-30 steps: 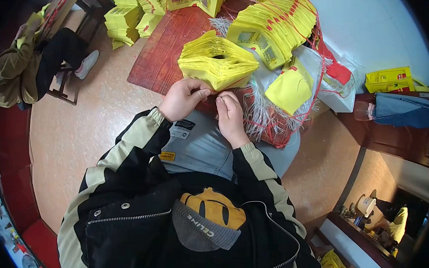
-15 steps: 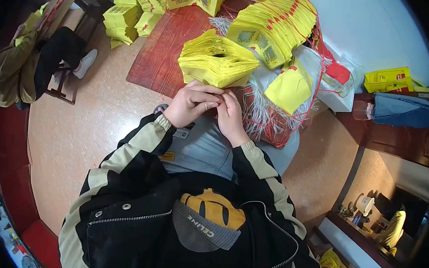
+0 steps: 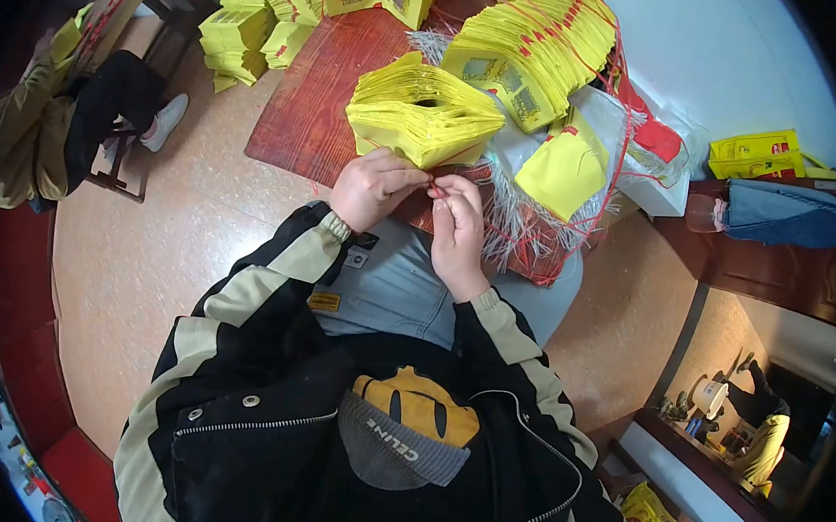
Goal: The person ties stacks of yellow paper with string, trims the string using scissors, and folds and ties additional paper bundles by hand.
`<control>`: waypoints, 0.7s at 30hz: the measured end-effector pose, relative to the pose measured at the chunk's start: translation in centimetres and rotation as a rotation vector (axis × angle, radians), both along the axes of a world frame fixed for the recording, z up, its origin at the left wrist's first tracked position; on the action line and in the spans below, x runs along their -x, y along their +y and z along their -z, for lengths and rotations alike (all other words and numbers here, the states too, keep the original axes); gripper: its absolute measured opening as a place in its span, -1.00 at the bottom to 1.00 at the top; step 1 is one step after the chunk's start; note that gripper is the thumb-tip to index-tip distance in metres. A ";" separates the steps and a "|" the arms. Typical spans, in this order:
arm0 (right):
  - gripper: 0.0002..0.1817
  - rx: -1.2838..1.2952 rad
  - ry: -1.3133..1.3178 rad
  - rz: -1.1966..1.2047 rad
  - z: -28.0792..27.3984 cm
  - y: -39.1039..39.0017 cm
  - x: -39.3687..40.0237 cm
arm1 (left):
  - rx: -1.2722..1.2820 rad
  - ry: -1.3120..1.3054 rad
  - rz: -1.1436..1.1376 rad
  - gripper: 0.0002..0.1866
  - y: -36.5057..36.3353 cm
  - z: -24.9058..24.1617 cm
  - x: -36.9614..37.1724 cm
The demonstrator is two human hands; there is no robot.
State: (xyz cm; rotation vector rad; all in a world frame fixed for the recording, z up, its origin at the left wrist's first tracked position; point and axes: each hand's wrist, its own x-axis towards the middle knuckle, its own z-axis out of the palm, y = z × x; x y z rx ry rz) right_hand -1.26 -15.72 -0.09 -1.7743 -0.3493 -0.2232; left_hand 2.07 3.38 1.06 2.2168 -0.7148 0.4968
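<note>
Red cord — pinched in both hands — near yellow bundle; shirt print: "CELINE"

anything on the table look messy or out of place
Yes, mildly: pale strings and red cords sprawl in a tangle at the red table's near right corner, and one yellow packet lies askew beside the neat rows. No damage shows.

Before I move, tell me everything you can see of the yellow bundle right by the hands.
The yellow bundle is many thin, papery leaves packed together, bowed apart around a dark gap in the middle, their upper edges uneven. It sits at the near edge of the red wooden table, beside the larger printed stack. The left hand overlaps its near side; whether they touch is unclear. Just below, both left and right hand pinch red string.
</note>
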 end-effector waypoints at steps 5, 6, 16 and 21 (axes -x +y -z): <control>-0.80 0.122 -0.017 0.094 -0.5 -0.2 0.0 | -0.067 -0.061 -0.019 -0.74 0.1 0.1 0.1; -0.81 0.161 -0.063 0.073 -0.7 -0.1 -0.1 | -0.114 -0.053 -0.030 -0.74 0.0 0.0 0.2; -0.89 0.191 -0.121 0.000 -1.4 0.4 -0.7 | -0.143 -0.115 0.047 -0.62 0.8 0.1 -0.1; -0.88 0.088 0.097 0.112 -1.0 0.4 -1.1 | -0.134 -0.105 0.032 -0.59 0.9 0.2 0.5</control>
